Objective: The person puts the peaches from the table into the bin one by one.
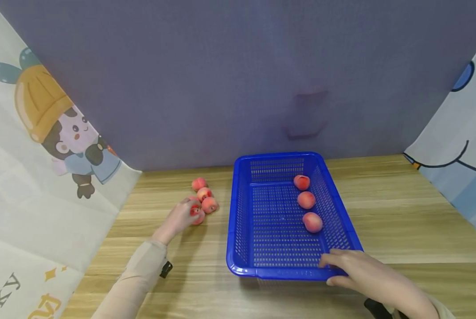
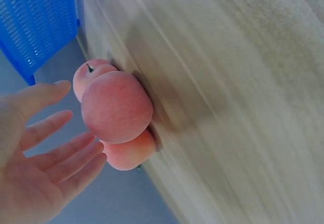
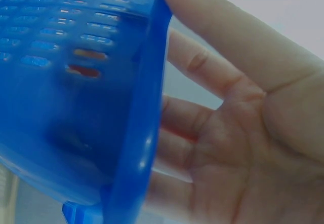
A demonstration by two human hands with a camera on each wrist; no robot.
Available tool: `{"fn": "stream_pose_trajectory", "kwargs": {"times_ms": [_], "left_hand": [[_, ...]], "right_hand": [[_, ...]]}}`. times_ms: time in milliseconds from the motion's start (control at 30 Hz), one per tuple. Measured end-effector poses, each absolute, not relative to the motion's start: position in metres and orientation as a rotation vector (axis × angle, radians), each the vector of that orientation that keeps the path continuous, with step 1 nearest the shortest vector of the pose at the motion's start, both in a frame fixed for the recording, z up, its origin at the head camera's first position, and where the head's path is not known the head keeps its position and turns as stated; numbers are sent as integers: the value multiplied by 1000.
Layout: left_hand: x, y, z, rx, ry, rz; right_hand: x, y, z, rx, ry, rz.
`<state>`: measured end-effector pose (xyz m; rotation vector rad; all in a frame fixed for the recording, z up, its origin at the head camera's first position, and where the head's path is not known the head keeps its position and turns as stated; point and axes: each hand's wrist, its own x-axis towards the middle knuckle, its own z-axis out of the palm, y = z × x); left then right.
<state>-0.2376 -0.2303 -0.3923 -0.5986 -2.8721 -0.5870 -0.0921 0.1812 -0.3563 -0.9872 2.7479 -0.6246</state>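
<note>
Several pink-red peaches (image 1: 209, 204) lie in a cluster on the wooden table, left of a blue basket (image 1: 231, 221). Over the nearest ones is the left hand (image 1: 181, 217); in the left wrist view this hand (image 2: 45, 153) has its fingers spread beside a peach (image 2: 117, 107), not closed round it. Three peaches (image 1: 306, 200) sit in a row along the basket's right side. The right hand (image 1: 361, 272) grips the basket's near right corner, fingers over the rim and thumb outside. Up close, the right hand (image 3: 228, 133) is at the basket rim (image 3: 144, 133).
A grey-purple panel (image 1: 222, 88) stands behind the table (image 1: 413, 212). White cloths with cartoon prints hang at the left (image 1: 14, 186) and right. A black strap piece (image 1: 166, 269) is at the left wrist.
</note>
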Motion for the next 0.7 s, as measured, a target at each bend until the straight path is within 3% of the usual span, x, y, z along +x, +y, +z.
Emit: {"fn": "stream_pose_trajectory", "kwargs": {"times_ms": [700], "left_hand": [[-245,-232,-410,-563,-2941,-594]], "right_hand": [[-91,181,-355,-954,2738,-622]]}}
